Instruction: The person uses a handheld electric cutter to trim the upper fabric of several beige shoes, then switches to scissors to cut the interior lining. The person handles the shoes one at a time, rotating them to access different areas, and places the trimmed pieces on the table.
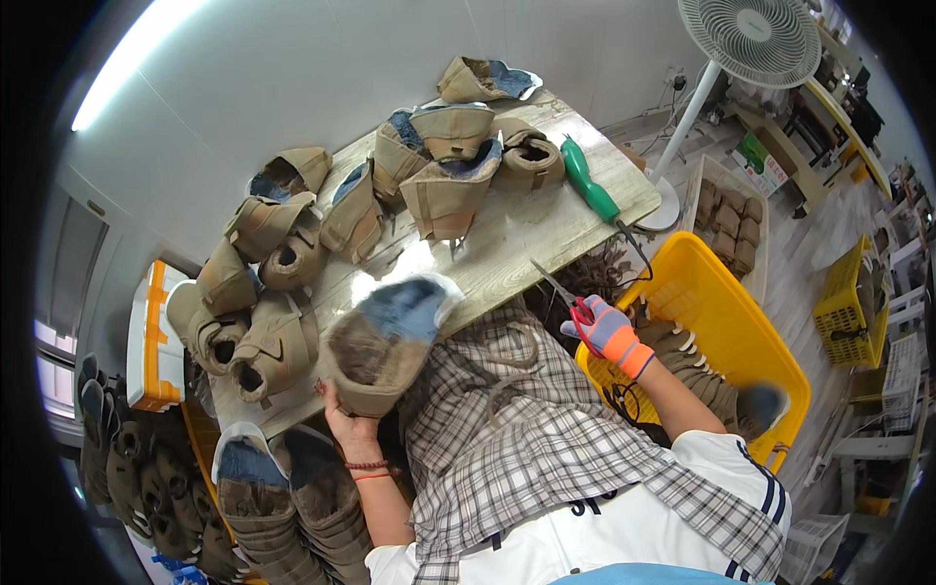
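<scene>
My left hand [346,419] grips the heel of a tan fur-lined boot [385,341] with a blue sole, holding it up above the front edge of the wooden table [517,234]. My right hand [609,333], in a grey and orange glove, holds red-handled scissors [570,300] with the blades pointing up toward the table. The scissors are apart from the boot, to its right. A plaid cloth [507,429] lies over my lap.
Many similar tan boots [283,253] are piled on the table. A green-handled tool [588,182] lies at its right edge. A yellow crate [721,312] with boots stands at my right, more boots [283,507] at lower left. A white fan [751,39] stands beyond.
</scene>
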Tool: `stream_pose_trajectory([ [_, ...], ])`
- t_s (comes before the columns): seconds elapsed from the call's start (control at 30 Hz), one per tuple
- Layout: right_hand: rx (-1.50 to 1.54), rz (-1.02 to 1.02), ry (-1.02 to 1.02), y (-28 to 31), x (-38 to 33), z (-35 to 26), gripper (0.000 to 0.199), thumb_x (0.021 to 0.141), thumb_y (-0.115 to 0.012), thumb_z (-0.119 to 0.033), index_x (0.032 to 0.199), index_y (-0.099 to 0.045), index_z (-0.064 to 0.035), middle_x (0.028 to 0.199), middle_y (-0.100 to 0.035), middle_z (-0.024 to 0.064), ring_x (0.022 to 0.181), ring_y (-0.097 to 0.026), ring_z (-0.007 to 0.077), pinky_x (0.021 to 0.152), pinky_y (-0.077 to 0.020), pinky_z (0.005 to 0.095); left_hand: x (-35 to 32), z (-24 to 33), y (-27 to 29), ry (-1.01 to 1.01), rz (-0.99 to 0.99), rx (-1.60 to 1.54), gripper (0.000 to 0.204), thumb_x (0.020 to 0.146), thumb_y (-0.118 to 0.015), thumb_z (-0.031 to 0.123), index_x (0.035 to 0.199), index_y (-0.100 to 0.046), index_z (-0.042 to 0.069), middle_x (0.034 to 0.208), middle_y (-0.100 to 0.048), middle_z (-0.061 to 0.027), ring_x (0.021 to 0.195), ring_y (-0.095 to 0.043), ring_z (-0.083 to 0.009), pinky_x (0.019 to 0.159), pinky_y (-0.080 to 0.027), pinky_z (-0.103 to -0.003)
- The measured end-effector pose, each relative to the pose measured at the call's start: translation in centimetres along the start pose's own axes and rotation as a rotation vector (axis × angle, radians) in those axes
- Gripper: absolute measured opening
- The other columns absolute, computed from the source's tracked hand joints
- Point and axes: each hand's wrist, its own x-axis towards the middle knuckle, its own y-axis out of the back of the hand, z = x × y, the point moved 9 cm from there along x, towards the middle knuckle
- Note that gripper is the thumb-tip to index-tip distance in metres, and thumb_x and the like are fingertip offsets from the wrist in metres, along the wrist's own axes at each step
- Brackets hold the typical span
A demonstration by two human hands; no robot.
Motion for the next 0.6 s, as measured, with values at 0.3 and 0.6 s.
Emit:
stream_pose_trajectory([
  [0.3,0.182,-0.135,0.029,-0.8,0.1,-5.5,0.059,0.069,-0.084,-0.033,0.108,-0.054,0.0,0.086,-0.064,0.005,0.077,-0.061,0.0119,0.07,-0.0492,0.0261,-0.4,-6.4,3.3,0.593,0.059,0.312,0.036,0.095,-0.051,0.034,0.1,-0.059,-0.001,0.075,-0.061,-0.0146,0.064,-0.059,-0.0272,0.057,-0.052,-0.039],
  [0.6,0.2,-0.19,0.132,-7.8,-2.2,-5.8,0.053,0.074,-0.079,-0.034,0.108,-0.058,0.0007,0.095,-0.068,0.0118,0.086,-0.067,0.0203,0.076,-0.0518,0.0288,-4.7,-5.7,6.3,0.404,-0.098,-0.136,0.041,0.101,-0.034,0.028,0.126,-0.05,-0.001,0.124,-0.057,-0.0158,0.11,-0.056,-0.0288,0.097,-0.045,-0.042],
])
